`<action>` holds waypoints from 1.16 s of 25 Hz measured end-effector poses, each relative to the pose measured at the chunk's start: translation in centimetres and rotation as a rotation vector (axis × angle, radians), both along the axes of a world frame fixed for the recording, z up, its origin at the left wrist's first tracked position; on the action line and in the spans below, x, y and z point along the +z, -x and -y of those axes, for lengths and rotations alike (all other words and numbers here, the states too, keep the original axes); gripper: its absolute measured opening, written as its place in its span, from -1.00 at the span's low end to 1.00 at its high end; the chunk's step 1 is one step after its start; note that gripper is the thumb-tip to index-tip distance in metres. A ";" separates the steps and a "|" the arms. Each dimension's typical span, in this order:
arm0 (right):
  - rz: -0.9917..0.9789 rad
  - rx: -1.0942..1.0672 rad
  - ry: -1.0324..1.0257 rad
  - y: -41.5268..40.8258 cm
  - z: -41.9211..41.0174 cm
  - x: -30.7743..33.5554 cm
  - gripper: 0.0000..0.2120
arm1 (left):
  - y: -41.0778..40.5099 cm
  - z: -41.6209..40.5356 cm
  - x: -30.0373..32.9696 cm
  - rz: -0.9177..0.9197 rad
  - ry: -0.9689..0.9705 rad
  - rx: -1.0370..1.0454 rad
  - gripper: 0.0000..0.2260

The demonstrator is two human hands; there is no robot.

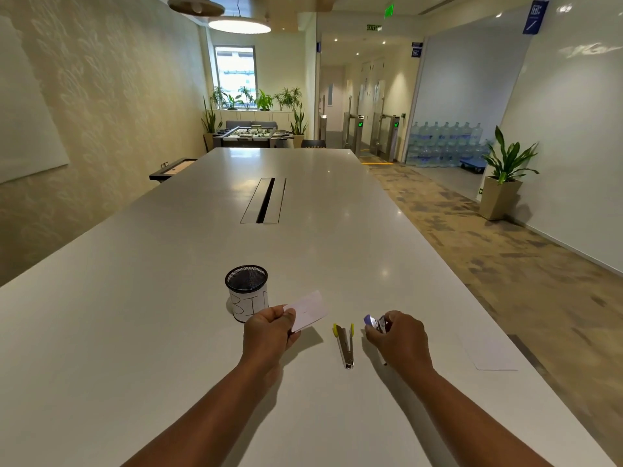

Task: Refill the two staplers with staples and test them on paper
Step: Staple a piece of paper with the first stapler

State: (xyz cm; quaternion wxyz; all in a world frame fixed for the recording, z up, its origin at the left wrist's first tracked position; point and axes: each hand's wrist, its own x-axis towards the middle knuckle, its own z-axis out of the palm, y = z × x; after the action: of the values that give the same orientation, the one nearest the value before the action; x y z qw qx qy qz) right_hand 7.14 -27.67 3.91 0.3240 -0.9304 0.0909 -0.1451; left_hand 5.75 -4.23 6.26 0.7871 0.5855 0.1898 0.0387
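Note:
My left hand (268,333) pinches a small white slip of paper (308,310) and holds it just above the white table (168,332). My right hand (397,338) grips a purple stapler (376,323), with its front end sticking out past the fingers. Between the two hands a yellow stapler (345,345) lies on the table, hinged wide open with its metal staple channel showing. Whether staples sit inside either stapler cannot be made out.
A black mesh cup (247,291) with a white label reading "BIN" stands just behind my left hand. Another white sheet (488,353) lies flat near the table's right edge. A cable hatch (264,200) sits in the table's middle.

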 end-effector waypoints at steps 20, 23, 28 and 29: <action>0.369 0.550 0.202 1.8 -3.3 4.4 -0.42 | 1.8 0.7 2.5 0.067 0.012 -0.063 -0.91; 0.603 0.614 0.154 2.7 -4.4 6.8 -0.71 | 2.8 0.3 4.4 0.115 0.056 -0.096 -0.85; 0.593 0.568 0.012 4.0 -5.5 9.4 -0.85 | 4.4 0.1 7.0 0.189 -0.124 -0.156 -0.84; 0.530 0.555 -0.057 4.2 -5.7 9.7 -0.85 | 4.9 0.1 7.4 0.218 -0.153 -0.176 -0.78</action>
State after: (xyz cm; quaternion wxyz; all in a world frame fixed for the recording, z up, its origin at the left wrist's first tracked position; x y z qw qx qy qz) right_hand 2.93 -21.99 13.63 0.3891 -0.8405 -0.2473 -0.2846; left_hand 0.90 -4.28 13.68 0.7566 0.6505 0.0478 0.0470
